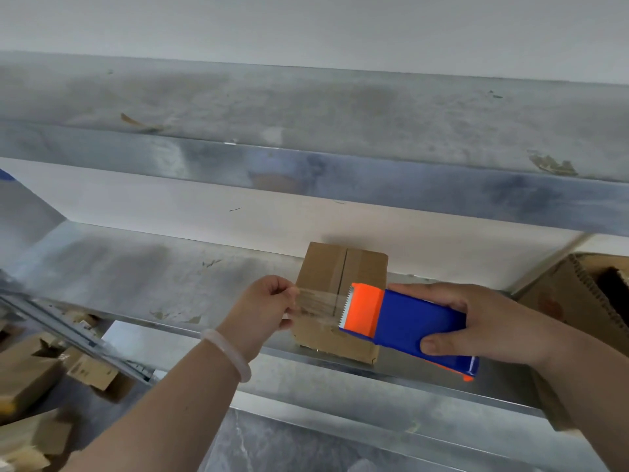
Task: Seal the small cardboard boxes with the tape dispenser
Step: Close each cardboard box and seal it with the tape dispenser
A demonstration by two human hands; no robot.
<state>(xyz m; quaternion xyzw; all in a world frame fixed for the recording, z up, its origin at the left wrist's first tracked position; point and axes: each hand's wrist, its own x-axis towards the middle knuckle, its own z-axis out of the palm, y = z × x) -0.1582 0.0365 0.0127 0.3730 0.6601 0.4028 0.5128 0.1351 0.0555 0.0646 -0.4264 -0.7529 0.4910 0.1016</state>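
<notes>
Left hand (269, 308), fingers pinching tape (316, 303); right hand (476, 321), fingers clamped round tape dispenser (408, 321). Small cardboard box (340, 264), centre frame: seam judged not yet sealed.

The left hand (269, 306) pinches clear tape (316, 304) stretched from the tape dispenser (408, 327), which the right hand (490, 321) grips above the small cardboard box (340, 267) at the shelf's (153, 274) front edge.

scuffed galvanized shelf (136, 277); second tier (306, 107) above; pale wall (306, 25) behind; dark grey marbled floor (272, 447) below; flat even light.
</notes>
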